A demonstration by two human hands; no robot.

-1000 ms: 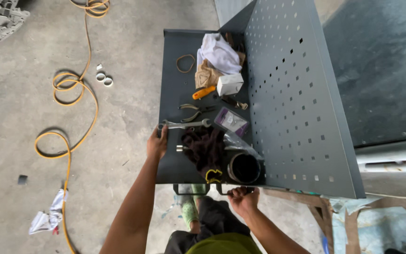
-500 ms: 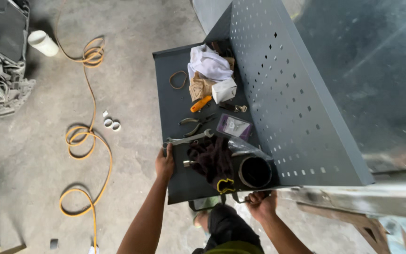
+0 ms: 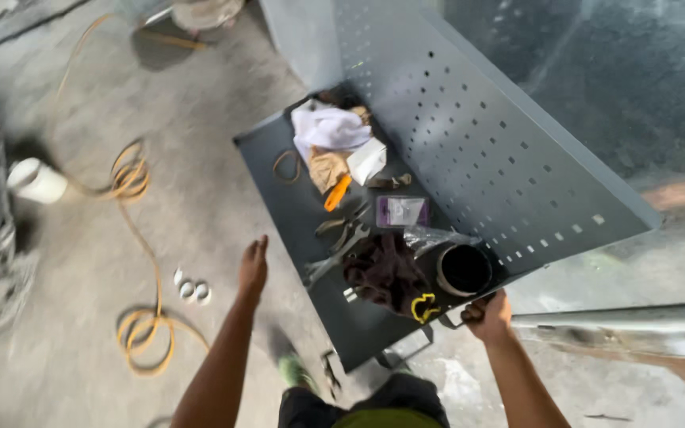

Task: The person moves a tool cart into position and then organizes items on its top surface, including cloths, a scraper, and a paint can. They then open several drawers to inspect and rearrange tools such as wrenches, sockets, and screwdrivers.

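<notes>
Right hand (image 3: 487,315): fingers curled around the near corner of the grey tool cart (image 3: 295,198), apparently gripping its edge. Left hand (image 3: 253,265): fingers straight, together, off the cart's left side. Wrench (image 3: 334,257) beyond.

A dark grey metal tray (image 3: 279,170) with a perforated back panel (image 3: 477,150) carried a white cloth (image 3: 328,127), an orange-handled tool (image 3: 337,192), a wrench (image 3: 334,255), a dark rag (image 3: 384,272) and a black can (image 3: 463,270). On the concrete floor (image 3: 81,261) (dusty) lay an orange hose (image 3: 138,238).
</notes>
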